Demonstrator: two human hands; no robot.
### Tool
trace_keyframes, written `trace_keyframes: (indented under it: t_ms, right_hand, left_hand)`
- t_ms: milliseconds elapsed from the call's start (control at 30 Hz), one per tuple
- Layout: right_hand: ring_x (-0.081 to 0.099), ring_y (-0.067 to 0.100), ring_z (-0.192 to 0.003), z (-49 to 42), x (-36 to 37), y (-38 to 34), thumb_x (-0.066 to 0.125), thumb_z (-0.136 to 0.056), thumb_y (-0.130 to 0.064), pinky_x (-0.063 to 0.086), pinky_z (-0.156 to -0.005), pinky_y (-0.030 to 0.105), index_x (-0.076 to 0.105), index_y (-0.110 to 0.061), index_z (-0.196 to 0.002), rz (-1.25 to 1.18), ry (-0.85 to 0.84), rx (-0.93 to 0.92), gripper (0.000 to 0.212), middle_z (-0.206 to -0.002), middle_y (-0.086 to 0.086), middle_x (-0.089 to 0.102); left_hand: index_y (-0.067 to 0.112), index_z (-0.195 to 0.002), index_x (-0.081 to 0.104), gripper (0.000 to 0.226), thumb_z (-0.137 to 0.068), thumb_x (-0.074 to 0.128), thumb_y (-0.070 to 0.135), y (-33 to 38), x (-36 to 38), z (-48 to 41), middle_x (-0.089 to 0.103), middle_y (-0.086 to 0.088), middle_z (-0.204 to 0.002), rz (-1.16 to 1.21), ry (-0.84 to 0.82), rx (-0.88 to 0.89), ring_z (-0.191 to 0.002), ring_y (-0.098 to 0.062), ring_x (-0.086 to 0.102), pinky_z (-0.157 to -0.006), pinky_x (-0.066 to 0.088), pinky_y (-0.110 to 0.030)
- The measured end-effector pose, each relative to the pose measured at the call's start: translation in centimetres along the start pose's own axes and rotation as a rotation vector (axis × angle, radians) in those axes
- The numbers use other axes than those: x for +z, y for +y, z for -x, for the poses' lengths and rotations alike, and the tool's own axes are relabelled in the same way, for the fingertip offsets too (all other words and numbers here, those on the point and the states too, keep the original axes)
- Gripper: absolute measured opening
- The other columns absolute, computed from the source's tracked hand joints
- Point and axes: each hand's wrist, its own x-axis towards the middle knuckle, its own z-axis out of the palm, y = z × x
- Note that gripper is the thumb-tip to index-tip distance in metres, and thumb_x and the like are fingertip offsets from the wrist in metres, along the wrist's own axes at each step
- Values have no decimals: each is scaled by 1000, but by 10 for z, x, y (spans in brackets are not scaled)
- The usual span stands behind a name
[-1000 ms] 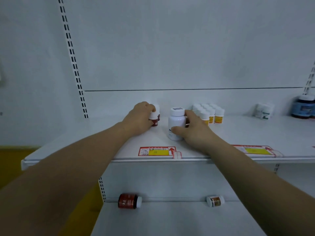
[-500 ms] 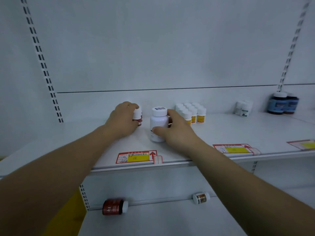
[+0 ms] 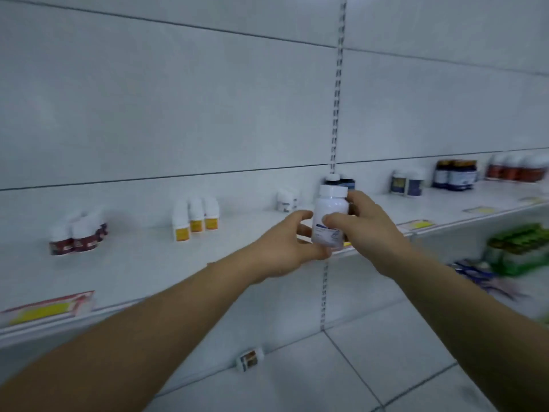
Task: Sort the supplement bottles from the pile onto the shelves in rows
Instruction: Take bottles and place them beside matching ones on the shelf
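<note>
A white supplement bottle [image 3: 329, 215] with a white cap and a pale label is held upright in the air in front of the shelf [image 3: 142, 263]. My right hand [image 3: 367, 230] grips it from the right, thumb across the front. My left hand [image 3: 286, 248] holds its lower left side and base with curled fingers. On the shelf stand groups of bottles: dark red ones [image 3: 77, 236] at the left, yellow-labelled white ones [image 3: 196, 218] in the middle, small white ones [image 3: 286, 199] behind my hands.
Further right on the shelf stand blue-labelled bottles [image 3: 407, 182], dark blue jars [image 3: 456, 175] and red-brown bottles [image 3: 517, 169]. One small bottle [image 3: 250, 358] lies on its side on the lower shelf. Green packets [image 3: 518, 248] pile up at the right. Price tags [image 3: 49, 307] line the shelf edge.
The white bottle has been lifted off the shelf and carried right. My left hand let go of the dark red bottles and joined my right on the white bottle. The view swung right.
</note>
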Motion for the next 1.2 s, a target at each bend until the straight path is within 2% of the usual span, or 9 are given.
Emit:
trace_keyframes:
  t_ms: [200, 300, 467, 567, 667, 800, 1033, 1133, 1200]
  right_hand:
    - [60, 9, -83, 6, -231, 63, 69, -80, -22, 47, -54, 17, 49, -32, -111, 183, 182, 71, 38, -99, -5, 60]
    - [60, 16, -89, 4, -332, 84, 70, -80, -25, 52, -62, 26, 44, -32, -118, 240, 242, 128, 46, -104, -3, 57]
    - [60, 13, -88, -13, -467, 121, 70, -79, -23, 49, -61, 24, 47, -37, -108, 259, 351, 140, 40, -100, -9, 59]
    - [59, 11, -86, -35, -538, 151, 70, -79, -25, 47, -58, 22, 47, -37, -109, 300, 429, 147, 40, -98, -11, 57]
    - [60, 14, -87, -69, -609, 187, 69, -80, -25, 51, -59, 24, 47, -33, -111, 319, 478, 163, 39, -102, -4, 59]
    - [62, 20, -89, -136, -707, 236, 69, -79, -25, 57, -65, 31, 49, -27, -117, 334, 535, 180, 43, -103, 0, 60]
    - [63, 22, -92, -270, -846, 308, 69, -80, -21, 57, -78, 39, 51, -27, -110, 241, 464, 196, 36, -103, 4, 62]
    - [63, 19, -90, -321, -891, 340, 69, -80, -20, 56, -77, 35, 51, -28, -109, 230, 397, 169, 35, -101, 0, 62]
    - [63, 18, -90, -355, -920, 362, 69, -80, -20, 55, -74, 32, 52, -25, -113, 220, 338, 139, 37, -103, 1, 62]
  left_hand:
    - [36, -122, 40, 55, -79, 74, 28, 69, 209, -126, 59, 14, -106, 102, -182, 102, -92, 3, 60, -71, 47, -18]
    - [40, -115, 43, 53, -78, 74, 20, 104, 300, -183, 58, 17, -101, 147, -269, 152, -78, 11, 61, -54, 46, -7]
    - [63, -85, 53, 52, -77, 72, 15, 155, 416, -265, 66, 29, -81, 133, -388, 289, -74, 14, 60, -52, 43, -3]
    - [56, -90, 53, 45, -78, 73, 17, 171, 474, -325, 67, 28, -84, 133, -433, 321, -77, 8, 63, -57, 47, -7]
    - [40, -114, 47, 50, -78, 75, 21, 181, 532, -397, 65, 13, -101, 151, -468, 313, -90, -4, 64, -76, 54, -21]
    - [28, -134, 37, 67, -78, 75, 26, 201, 599, -505, 58, 8, -110, 121, -478, 313, -93, -5, 59, -63, 45, -15]
    - [27, -129, 44, 61, -77, 74, 32, 229, 680, -684, 60, 6, -110, -62, -426, 248, -94, -9, 58, -77, 46, -26]
    - [31, -116, 46, 49, -76, 74, 36, 229, 709, -745, 60, 9, -105, -147, -369, 224, -89, -5, 57, -66, 41, -21]
    - [28, -126, 43, 59, -76, 72, 41, 228, 725, -784, 58, 5, -119, -244, -315, 198, -96, -9, 57, -70, 41, -23]
